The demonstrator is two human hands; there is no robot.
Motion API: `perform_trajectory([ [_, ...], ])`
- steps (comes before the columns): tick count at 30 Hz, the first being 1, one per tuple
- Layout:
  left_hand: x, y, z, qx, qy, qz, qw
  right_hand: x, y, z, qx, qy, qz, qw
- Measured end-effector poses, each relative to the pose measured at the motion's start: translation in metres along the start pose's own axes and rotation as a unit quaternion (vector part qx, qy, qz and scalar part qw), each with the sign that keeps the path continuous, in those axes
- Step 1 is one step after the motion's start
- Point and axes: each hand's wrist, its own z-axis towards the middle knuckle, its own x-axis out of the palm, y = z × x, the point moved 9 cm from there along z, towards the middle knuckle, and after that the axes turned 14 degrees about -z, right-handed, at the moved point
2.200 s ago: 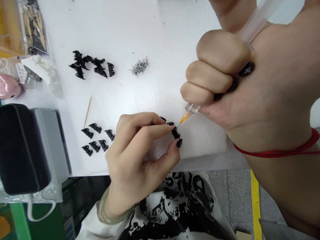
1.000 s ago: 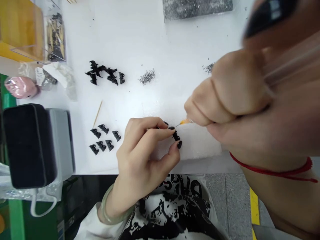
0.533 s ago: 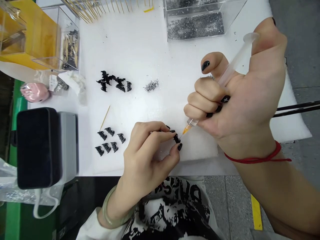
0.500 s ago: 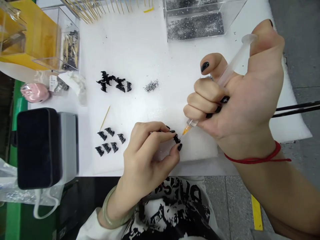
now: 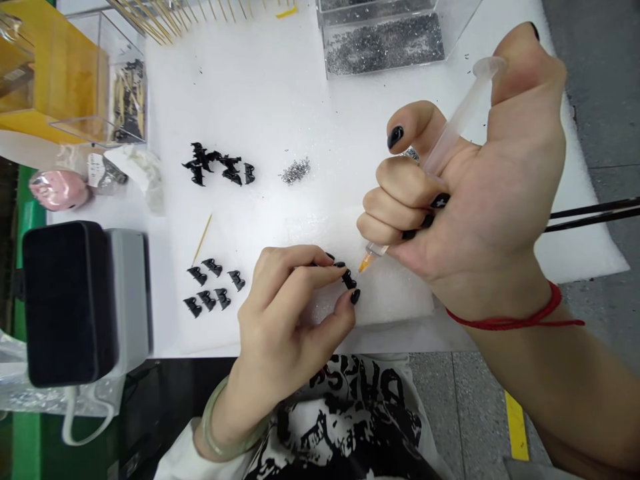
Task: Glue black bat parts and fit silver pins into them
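Between thumb and fingertips, my left hand (image 5: 295, 300) pinches a small black bat-shaped piece (image 5: 349, 279) just above the white foam sheet. My right hand (image 5: 465, 167) is wrapped round a clear syringe (image 5: 453, 137), thumb on the plunger. The syringe's orange tip (image 5: 366, 261) points down at the bat-shaped piece, close to its right edge; I cannot tell if the needle touches it. Left of my left hand, several black bat-shaped pieces (image 5: 207, 300) lie in loose rows. A jumbled cluster of similar black pieces (image 5: 200, 163) lies farther back, beside a pile of tiny silvery bits (image 5: 296, 171).
A clear box (image 5: 385, 43) of tiny dark bits stands at the back. Wooden sticks (image 5: 160, 20) fan out at the back left, and one stick (image 5: 203, 239) lies nearer. A black-faced device (image 5: 67, 303) occupies the left edge. Dark tweezers (image 5: 595, 213) jut out at right.
The whole scene has shifted slightly left in view. Both hands keep their holds on the black piece and the syringe, whose tip stays close to the piece.
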Motion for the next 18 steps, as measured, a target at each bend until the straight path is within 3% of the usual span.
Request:
perform_trajectory([
  [10, 0.0, 0.002, -0.001, 0.002, 0.003, -0.001, 1.0, 0.002, 0.002, -0.001, 0.003, 0.0, 0.005, 1.0],
  [13, 0.002, 0.0, -0.001, 0.004, 0.002, -0.006, 1.0, 0.005, -0.001, 0.001, 0.045, 0.016, -0.01, 0.999],
  [16, 0.004, -0.004, -0.002, 0.003, 0.01, -0.016, 1.0, -0.005, 0.003, -0.001, 0.07, 0.021, -0.041, 0.996],
  [17, 0.003, -0.005, -0.003, 0.005, 0.012, -0.012, 1.0, -0.015, 0.011, -0.003, 0.039, 0.003, -0.058, 0.998],
  [18, 0.0, -0.005, -0.004, 0.007, 0.008, -0.003, 1.0, -0.019, 0.019, -0.005, -0.007, 0.024, -0.067, 0.997],
])
